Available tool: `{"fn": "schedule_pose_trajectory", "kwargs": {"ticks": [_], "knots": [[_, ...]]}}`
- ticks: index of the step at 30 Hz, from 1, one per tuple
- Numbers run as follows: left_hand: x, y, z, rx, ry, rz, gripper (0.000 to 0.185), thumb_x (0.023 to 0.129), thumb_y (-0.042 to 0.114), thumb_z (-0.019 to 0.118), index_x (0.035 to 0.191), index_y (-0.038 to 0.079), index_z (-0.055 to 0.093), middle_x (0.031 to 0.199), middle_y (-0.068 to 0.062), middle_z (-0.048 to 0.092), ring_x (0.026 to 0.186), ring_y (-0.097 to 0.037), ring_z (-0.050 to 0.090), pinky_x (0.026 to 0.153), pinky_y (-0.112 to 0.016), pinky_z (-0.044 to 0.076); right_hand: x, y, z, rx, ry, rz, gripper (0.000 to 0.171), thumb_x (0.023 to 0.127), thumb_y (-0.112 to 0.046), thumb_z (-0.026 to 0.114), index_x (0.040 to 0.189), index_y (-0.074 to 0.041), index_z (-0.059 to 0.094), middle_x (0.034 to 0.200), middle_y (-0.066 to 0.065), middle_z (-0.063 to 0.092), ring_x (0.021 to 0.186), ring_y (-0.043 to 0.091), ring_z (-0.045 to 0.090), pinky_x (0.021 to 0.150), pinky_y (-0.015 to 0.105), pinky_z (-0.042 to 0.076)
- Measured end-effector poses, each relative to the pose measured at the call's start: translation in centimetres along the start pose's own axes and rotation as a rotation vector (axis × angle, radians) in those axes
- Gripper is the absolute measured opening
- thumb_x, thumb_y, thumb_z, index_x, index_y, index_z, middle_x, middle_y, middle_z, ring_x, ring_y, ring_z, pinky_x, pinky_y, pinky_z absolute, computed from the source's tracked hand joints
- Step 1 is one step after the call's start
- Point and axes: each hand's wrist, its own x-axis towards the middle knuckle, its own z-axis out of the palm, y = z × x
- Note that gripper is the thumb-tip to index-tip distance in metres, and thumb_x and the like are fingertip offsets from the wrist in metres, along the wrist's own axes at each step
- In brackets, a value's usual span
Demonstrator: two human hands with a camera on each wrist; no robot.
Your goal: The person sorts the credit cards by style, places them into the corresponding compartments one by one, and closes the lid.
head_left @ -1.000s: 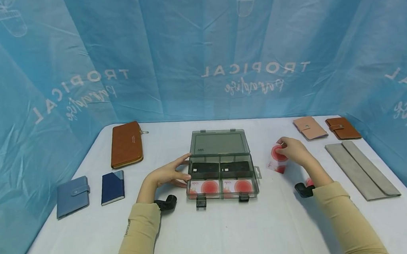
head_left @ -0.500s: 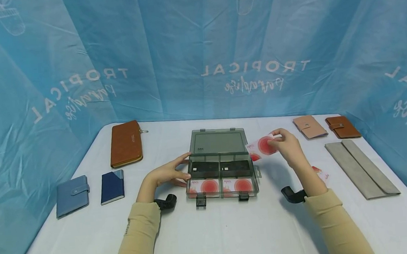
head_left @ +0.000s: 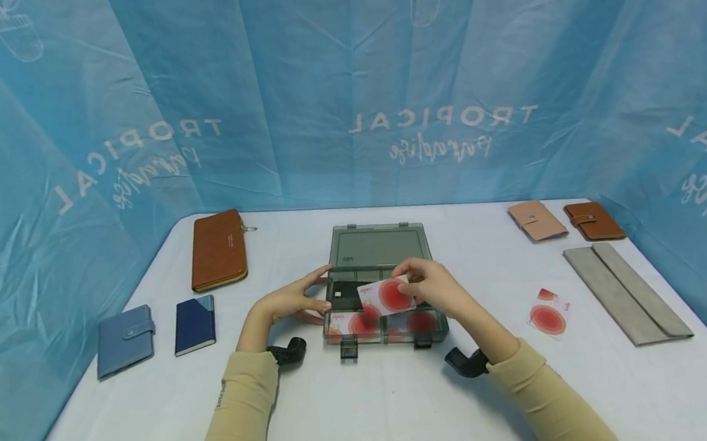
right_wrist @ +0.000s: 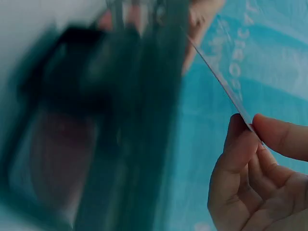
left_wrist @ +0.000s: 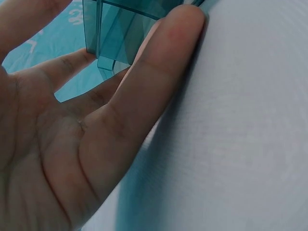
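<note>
My right hand (head_left: pixel 435 286) pinches a white card (head_left: pixel 387 297) with a red circle between thumb and fingers, over the plastic box. In the right wrist view the card (right_wrist: pixel 220 81) shows nearly edge-on. The translucent grey-green compartment box (head_left: pixel 355 342) lies with its lid (head_left: pixel 383 244) folded back. Red-and-white cards (head_left: pixel 344 323) sit in its two front compartments and black cards (head_left: pixel 347 291) in the back ones; the right back one is mostly hidden. My left hand (head_left: pixel 291 301) rests against the box's left side, fingers spread and fairly straight, as the left wrist view shows too.
Another red-and-white card (head_left: pixel 549 313) lies to the right. At left are a brown zip wallet (head_left: pixel 219 250), a light-blue wallet (head_left: pixel 125 341) and a navy card holder (head_left: pixel 195 326). At right are a pink wallet (head_left: pixel 538 221), a brown wallet (head_left: pixel 595 221) and a grey sleeve (head_left: pixel 627 294).
My right hand has lifted the card off the table at right and carried it left over the box. The card left on the table has come into full view. My left hand stays put.
</note>
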Motion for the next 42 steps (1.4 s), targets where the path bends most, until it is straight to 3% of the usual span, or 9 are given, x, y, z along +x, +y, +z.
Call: {"fn": "schedule_pose_trajectory", "kwargs": {"ticks": [8,18,30,33,37,42], "knots": [[-0.1,0.0,0.0,0.003,0.016,-0.013,0.076,0.092,0.019,0.059,0.15,0.024,0.01,0.15,-0.019,0.009,0.091,-0.024,0.057,0.08,-0.04,0.056,0.5,-0.1,3.8,-0.164,-0.03,-0.084,0.013,0.087,-0.006,0.063,0.098,-0.012,0.064,0.08,0.003,0.058,0.059,0.015,0.057,0.056,0.032,0.055],[-0.3,0.3,0.1,0.019,0.025,-0.024,0.074,0.093,0.018,0.056,0.15,0.024,0.009,0.15,-0.019,0.01,0.09,-0.024,0.058,0.08,-0.038,0.056,0.6,0.4,4.7,-0.353,-0.077,-0.178,0.009,0.087,-0.009,0.064,0.095,-0.013,0.066,0.078,-0.001,0.062,0.055,0.01,0.052,0.053,0.023,0.046],[-0.1,0.1,0.0,0.022,0.036,-0.034,0.074,0.093,0.019,0.056,0.15,0.025,0.009,0.151,-0.019,0.009,0.091,-0.025,0.057,0.079,-0.038,0.056,0.6,0.3,4.8,-0.587,-0.248,-0.12,0.026,0.091,-0.02,0.058,0.115,-0.015,0.064,0.086,0.002,0.064,0.067,0.012,0.054,0.058,0.03,0.047],[-0.1,0.1,0.1,0.026,0.039,-0.036,0.074,0.093,0.019,0.056,0.15,0.025,0.01,0.151,-0.018,0.009,0.091,-0.025,0.058,0.079,-0.038,0.056,0.6,0.4,4.8,-0.636,-0.275,-0.105,0.028,0.091,-0.023,0.057,0.118,-0.017,0.063,0.096,0.003,0.066,0.072,0.013,0.054,0.063,0.033,0.048],[-0.1,0.1,0.1,0.017,0.035,-0.037,0.074,0.093,0.018,0.056,0.15,0.026,0.01,0.151,-0.018,0.009,0.091,-0.025,0.058,0.079,-0.038,0.056,0.5,0.5,4.5,-0.645,-0.295,-0.101,0.03,0.091,-0.025,0.057,0.12,-0.02,0.062,0.109,0.003,0.065,0.078,0.013,0.056,0.067,0.034,0.049],[0.0,0.1,0.0,0.009,0.031,-0.031,0.073,0.093,0.017,0.055,0.15,0.026,0.01,0.151,-0.018,0.009,0.091,-0.025,0.057,0.08,-0.039,0.056,-0.1,0.8,2.8,-0.508,-0.22,-0.154,0.029,0.092,-0.021,0.056,0.119,-0.015,0.062,0.083,0.002,0.065,0.062,0.012,0.052,0.054,0.029,0.045]]}}
